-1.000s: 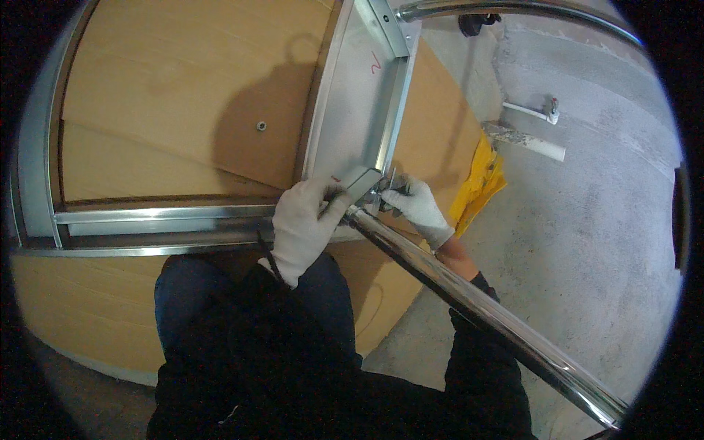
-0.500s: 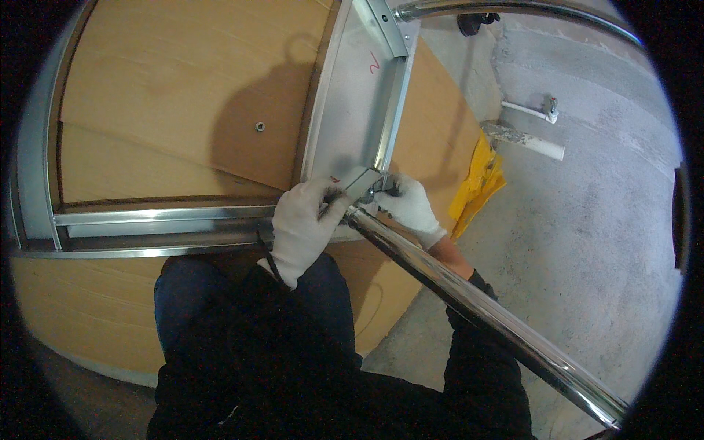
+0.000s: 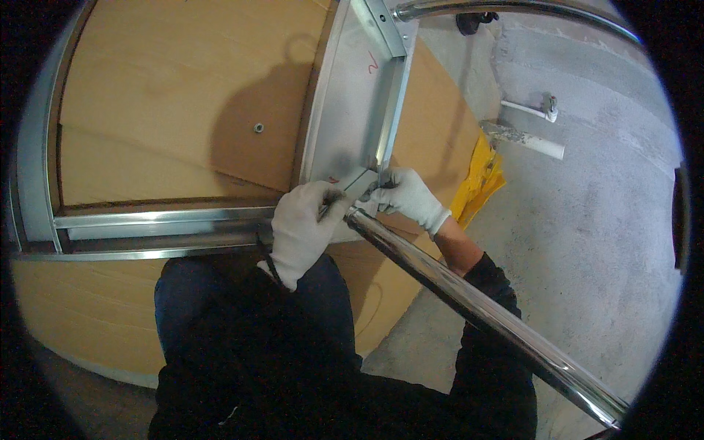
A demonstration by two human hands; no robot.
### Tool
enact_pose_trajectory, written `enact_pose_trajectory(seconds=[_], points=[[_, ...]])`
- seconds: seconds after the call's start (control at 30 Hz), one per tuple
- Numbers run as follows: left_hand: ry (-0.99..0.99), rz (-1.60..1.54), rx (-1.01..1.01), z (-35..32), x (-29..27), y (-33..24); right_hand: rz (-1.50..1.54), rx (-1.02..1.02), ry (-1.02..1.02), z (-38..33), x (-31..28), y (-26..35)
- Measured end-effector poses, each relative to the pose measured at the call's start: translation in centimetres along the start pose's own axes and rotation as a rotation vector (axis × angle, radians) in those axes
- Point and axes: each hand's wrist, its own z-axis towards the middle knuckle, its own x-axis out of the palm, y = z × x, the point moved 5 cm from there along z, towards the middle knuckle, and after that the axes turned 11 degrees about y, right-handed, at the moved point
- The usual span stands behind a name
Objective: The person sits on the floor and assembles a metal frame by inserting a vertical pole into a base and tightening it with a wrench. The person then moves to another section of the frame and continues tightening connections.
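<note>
A bright metal frame (image 3: pixel 183 215) has a corner in front of me, where a chrome tube (image 3: pixel 455 290) runs off toward the lower right. My left hand (image 3: pixel 304 227), in a white glove, pinches a small flat metal bracket (image 3: pixel 359 183) at that corner. A dark strap or cord hangs by its wrist. Also gloved in white, my right hand (image 3: pixel 412 198) has its fingertips closed at the bracket's right side, just above the tube's end. Whatever sits between those fingertips is hidden. A small hex nut (image 3: pixel 258 128) lies on the cardboard inside the frame.
Brown cardboard (image 3: pixel 169 95) lies under and around the frame. Another chrome tube (image 3: pixel 513 9) curves across the top right. A yellow plastic sheet (image 3: pixel 480 176) and a white pipe stub (image 3: pixel 539 143) lie to the right, near the grey wall.
My right hand has turned and shifted slightly up, showing more of its back and forearm. The left hand keeps its pinch on the bracket.
</note>
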Motion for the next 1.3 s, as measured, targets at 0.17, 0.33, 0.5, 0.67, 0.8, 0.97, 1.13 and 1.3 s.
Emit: enact_pose_trajectory(seconds=[0.17,0.33,0.5,0.67,0.8,0.97,1.13,1.3], points=[[0.018,-0.049,-0.04,-0.1,0.2,0.2,0.103,-0.001,0.0,0.5,0.0,-1.7],[0.039,-0.047,-0.054,0.0,0.1,0.0,0.175,0.016,-0.086,0.0,0.5,-1.8],[-0.007,-0.003,-0.009,-0.1,0.0,-0.2,0.16,-0.061,-0.126,0.0,0.5,-2.2],[-0.014,-0.014,0.005,-0.1,0.1,0.0,-0.246,-0.084,-0.157,-0.3,-0.5,-2.2],[0.0,-0.046,-0.003,0.0,0.2,0.0,-0.304,-0.099,-0.186,-1.2,-1.1,-2.3],[0.005,-0.045,-0.017,0.0,0.0,-0.2,-0.934,-0.377,-0.364,-3.6,-1.1,4.1],[0.018,-0.064,-0.047,0.0,0.3,0.3,-1.462,-0.715,-0.116,-2.1,0.3,5.5],[0.038,-0.053,-0.079,0.0,0.3,0.2,-1.53,-0.822,0.003,-1.0,0.1,5.9]])
